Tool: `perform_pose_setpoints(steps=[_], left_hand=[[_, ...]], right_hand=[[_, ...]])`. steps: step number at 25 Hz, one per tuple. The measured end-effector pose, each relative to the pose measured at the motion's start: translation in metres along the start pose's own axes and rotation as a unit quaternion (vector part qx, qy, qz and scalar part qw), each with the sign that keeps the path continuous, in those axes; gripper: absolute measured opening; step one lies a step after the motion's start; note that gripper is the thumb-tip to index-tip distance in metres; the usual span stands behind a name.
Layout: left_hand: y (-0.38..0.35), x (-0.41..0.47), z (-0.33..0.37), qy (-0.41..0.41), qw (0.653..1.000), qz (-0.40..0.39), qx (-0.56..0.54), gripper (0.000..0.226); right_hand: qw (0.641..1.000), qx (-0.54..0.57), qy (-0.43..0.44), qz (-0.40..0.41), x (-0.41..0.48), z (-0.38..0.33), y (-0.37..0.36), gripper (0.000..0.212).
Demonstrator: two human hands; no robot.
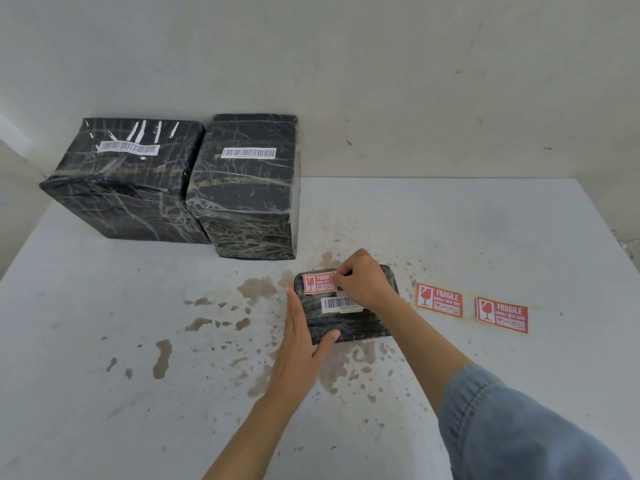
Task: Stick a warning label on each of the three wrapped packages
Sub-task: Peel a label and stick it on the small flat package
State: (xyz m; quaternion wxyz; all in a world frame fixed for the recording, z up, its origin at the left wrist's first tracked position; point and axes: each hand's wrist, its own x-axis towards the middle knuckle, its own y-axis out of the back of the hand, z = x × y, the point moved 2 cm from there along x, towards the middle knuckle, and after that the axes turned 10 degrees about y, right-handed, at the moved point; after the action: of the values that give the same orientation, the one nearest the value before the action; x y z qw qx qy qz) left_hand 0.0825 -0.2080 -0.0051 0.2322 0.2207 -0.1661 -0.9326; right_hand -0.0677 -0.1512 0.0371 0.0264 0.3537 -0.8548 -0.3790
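A small flat black wrapped package [349, 327] lies in the middle of the table with a white barcode sticker on top. A red FRAGILE label [317, 283] lies on its far left top corner. My right hand [363, 280] rests on the package, its fingertips pinching or pressing the label's right edge. My left hand [301, 337] holds the package's left side, thumb on its near edge. Two large black wrapped packages, one on the left [121, 181] and one to its right [247, 192], stand at the back left. Two more FRAGILE labels, the nearer [439, 300] and the farther [502, 314], lie to the right.
The white table [485, 237] is marked with brown stains around and left of the small package. A pale wall rises right behind the table and the two large packages. The table's right edge runs near the frame's right side.
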Motion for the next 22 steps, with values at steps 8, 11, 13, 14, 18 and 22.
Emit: perform_pose_setpoints(steps=[8, 11, 13, 14, 18, 22], left_hand=[[-0.002, 0.003, -0.006, 0.006, 1.000, 0.003, 0.012, 0.093], [-0.002, 0.001, -0.002, -0.015, 1.000, -0.003, 0.018, 0.091], [0.001, -0.002, 0.002, -0.040, 0.997, 0.030, 0.063, 0.089], [0.003, -0.004, 0.004, -0.061, 0.991, 0.068, 0.101, 0.088], [0.000, -0.005, 0.012, -0.155, 0.924, 0.175, 0.302, 0.066], [-0.005, 0.009, 0.020, -0.129, 0.887, 0.157, 0.415, 0.057]], right_hand=[[1.000, -0.025, -0.005, 0.002, 0.005, 0.001, -0.005, 0.043], [0.999, -0.041, -0.004, 0.006, 0.004, 0.000, -0.005, 0.041], [0.999, -0.043, -0.005, 0.007, 0.005, 0.000, -0.006, 0.035], [0.999, -0.043, -0.007, 0.009, 0.005, 0.000, -0.006, 0.031], [0.999, -0.046, -0.003, 0.010, 0.006, 0.000, -0.006, 0.038], [0.999, -0.049, 0.000, 0.013, 0.008, 0.003, -0.007, 0.034]])
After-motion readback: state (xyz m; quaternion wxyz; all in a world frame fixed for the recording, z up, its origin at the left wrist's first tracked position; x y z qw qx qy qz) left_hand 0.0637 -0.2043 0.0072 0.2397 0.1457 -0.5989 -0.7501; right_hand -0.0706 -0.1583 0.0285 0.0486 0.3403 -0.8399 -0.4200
